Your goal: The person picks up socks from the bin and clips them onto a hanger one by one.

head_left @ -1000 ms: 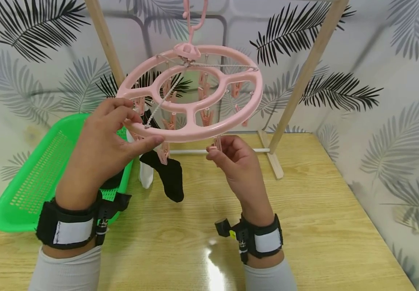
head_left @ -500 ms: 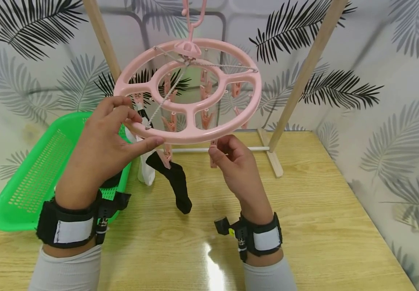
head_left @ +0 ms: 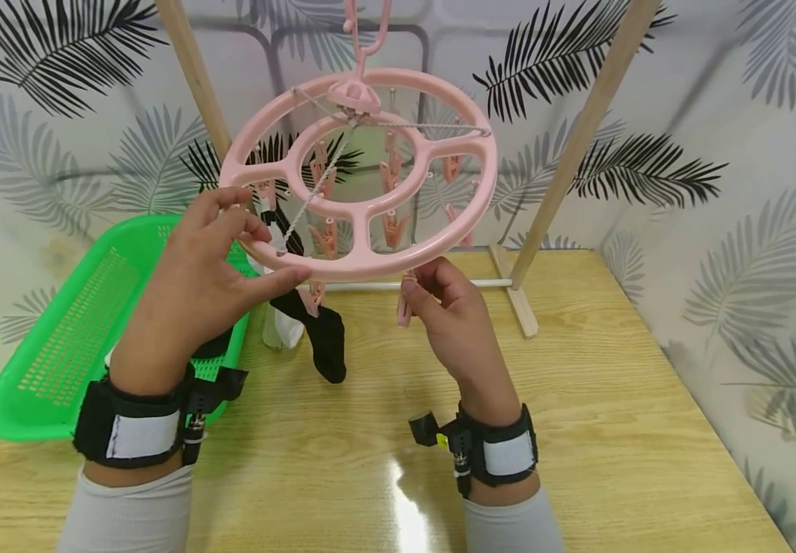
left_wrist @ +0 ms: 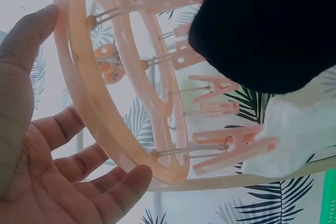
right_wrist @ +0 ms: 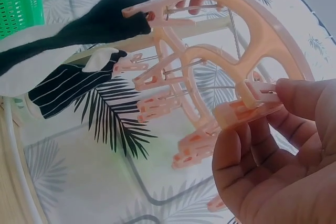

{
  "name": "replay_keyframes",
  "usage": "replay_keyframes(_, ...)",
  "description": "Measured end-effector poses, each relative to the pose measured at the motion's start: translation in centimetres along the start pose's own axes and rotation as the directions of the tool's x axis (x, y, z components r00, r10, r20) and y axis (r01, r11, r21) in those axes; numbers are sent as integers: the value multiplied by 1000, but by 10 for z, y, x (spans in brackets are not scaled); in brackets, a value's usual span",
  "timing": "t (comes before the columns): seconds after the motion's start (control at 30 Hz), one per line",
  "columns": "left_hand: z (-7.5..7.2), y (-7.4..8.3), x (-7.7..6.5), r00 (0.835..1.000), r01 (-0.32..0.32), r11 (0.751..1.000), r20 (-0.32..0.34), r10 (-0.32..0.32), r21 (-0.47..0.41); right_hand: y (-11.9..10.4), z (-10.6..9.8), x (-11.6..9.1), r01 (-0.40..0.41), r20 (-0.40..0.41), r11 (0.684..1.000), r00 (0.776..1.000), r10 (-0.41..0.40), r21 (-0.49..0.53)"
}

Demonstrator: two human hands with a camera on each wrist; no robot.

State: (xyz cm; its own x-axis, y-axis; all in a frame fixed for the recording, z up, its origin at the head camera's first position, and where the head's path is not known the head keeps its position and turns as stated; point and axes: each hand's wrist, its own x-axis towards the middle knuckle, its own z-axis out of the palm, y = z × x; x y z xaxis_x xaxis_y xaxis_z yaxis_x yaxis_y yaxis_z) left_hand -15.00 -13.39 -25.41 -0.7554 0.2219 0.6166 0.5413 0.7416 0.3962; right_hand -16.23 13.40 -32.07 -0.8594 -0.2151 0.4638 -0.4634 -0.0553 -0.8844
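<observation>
Inspecting the head view, we find the pink round clip hanger (head_left: 360,206) toward twelve o'clock of the view, its hook (head_left: 361,63) above; the hook's support is out of sight.

We record the left hand (head_left: 193,276) holding the rim, thumb near seven o'clock and fingers near eight. The left wrist view shows those fingers parted along the rim.

At five o'clock beneath the rim, the right hand (head_left: 446,307) pinches a pink clothespin (head_left: 404,307) between thumb and fingers. No garment shows in it; whether its jaws are parted we cannot tell.

At seven o'clock, another clothespin (head_left: 312,301) bears a black sock (head_left: 327,346). A white garment (head_left: 285,326), likely a sock, hangs behind it. Toward eight o'clock sits the green basket (head_left: 59,322), dark cloth (head_left: 214,344) inside.

We judge the step in hand to be readying a vacant clothespin while the ring is steadied. In our opinion, the next move calls for squeezing the clothespin's handles without tugging its link, and for one hand freed to bring cloth to it.
</observation>
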Motion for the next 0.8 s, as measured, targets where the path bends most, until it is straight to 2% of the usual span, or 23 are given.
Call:
replay_keyframes(0.17, 2, -2, 0, 999, 42, 999, 6, -42, -17, 0, 0, 0, 14, 17, 1000, 1000, -14, 7)
replay_keyframes(0.33, 4, -6, 1, 995, 96, 993, 7, -96, -71, 0, 0, 0, 16, 15, 1000, 1000, -16, 13)
replay_keyframes(0.5, 6, -13, 4, 988, 146, 978, -17, -151, -147, 0, -1, 0, 6, 10, 1000, 1000, -6, 14)
replay_keyframes(0.57, 5, -21, 5, 980, 192, 966, -25, -199, -173, 1, -2, 0, 3, 4, 1000, 1000, -3, 17)
replay_keyframes(0.67, -1, -41, 6, 951, 301, 934, -17, -310, -191, 3, -5, 0, 11, -6, 999, 1000, -10, 32)
replay_keyframes(0.73, -5, -59, 5, 914, 400, 897, 3, -407, -190, 3, -7, 0, 22, -12, 999, 1000, -21, 40)
replay_keyframes(0.8, -7, -78, 3, 865, 500, 847, 44, -501, -182, 3, -9, 0, 30, -18, 998, 999, -29, 53)
